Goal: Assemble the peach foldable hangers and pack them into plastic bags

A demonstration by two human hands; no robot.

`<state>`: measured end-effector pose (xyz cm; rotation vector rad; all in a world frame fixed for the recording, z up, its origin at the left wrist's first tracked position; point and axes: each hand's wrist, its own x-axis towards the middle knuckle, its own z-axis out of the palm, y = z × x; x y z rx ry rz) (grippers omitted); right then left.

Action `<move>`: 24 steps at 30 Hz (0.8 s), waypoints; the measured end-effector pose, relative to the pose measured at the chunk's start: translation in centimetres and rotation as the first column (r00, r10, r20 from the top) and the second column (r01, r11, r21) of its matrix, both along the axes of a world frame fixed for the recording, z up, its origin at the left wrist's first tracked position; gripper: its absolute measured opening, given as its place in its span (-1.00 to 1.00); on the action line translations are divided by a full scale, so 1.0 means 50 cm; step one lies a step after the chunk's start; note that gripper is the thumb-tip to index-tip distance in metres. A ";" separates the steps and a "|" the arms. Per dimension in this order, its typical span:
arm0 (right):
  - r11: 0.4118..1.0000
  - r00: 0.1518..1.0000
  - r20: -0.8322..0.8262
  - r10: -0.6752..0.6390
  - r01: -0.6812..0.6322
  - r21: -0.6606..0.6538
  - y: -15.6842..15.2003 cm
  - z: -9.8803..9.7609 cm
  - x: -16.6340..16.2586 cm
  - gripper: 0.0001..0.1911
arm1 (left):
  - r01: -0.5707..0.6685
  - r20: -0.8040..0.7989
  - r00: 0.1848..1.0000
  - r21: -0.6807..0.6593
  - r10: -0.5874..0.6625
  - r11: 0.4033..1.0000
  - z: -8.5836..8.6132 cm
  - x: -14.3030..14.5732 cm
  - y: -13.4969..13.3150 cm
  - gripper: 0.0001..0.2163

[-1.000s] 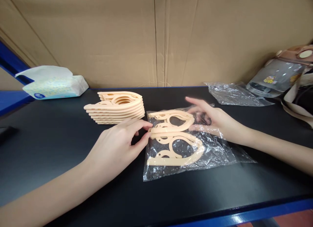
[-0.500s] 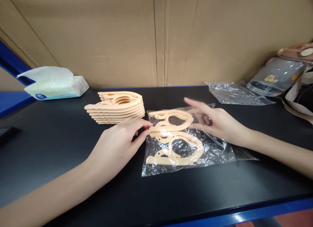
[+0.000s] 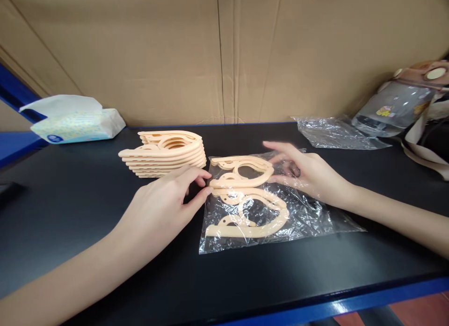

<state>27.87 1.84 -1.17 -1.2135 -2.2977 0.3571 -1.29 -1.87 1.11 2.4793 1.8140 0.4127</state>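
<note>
A clear plastic bag (image 3: 308, 218) lies on the black table (image 3: 70, 199) with two peach plastic hangers (image 3: 245, 199) inside it. My left hand (image 3: 164, 206) pinches the bag's left edge between thumb and fingertips, right by the hangers' ends. My right hand (image 3: 308, 174) rests on the bag's far right part, its fingers stretched out and spread over the plastic next to the upper hanger. A stack of several more peach hangers (image 3: 164, 153) sits just behind my left hand.
A tissue pack (image 3: 73, 122) lies at the back left. Another crumpled clear bag (image 3: 336, 132) and a grey bottle with a brown lid (image 3: 400, 101) sit at the back right. A cardboard wall (image 3: 224, 54) closes the back. The table's blue front edge (image 3: 351, 305) runs close below.
The bag with its hangers has slid slightly left and toward me. Both hands kept their hold and shifted a little with it.
</note>
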 end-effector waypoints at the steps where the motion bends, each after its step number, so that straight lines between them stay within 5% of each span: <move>1: 1.000 1.000 0.002 -0.004 0.004 0.010 -0.001 -0.001 -0.001 -0.30 | -0.005 0.002 1.000 -0.005 0.005 1.000 0.000 -0.001 0.000 -0.79; 18: 0.998 0.998 0.012 0.061 -0.061 0.027 -0.011 0.012 0.029 -0.34 | 0.096 0.304 0.952 -0.161 -0.043 0.982 -0.019 0.016 0.003 -0.82; 21: 0.996 0.997 0.034 0.073 -0.075 0.042 -0.008 0.012 0.034 -0.34 | 0.091 0.236 0.970 -0.136 -0.057 0.987 -0.005 0.011 0.003 -0.81; 24: 0.997 0.997 0.046 0.070 -0.072 0.039 -0.006 0.013 0.035 -0.33 | 0.121 0.021 0.992 0.056 -0.122 0.991 0.028 0.011 0.006 -0.80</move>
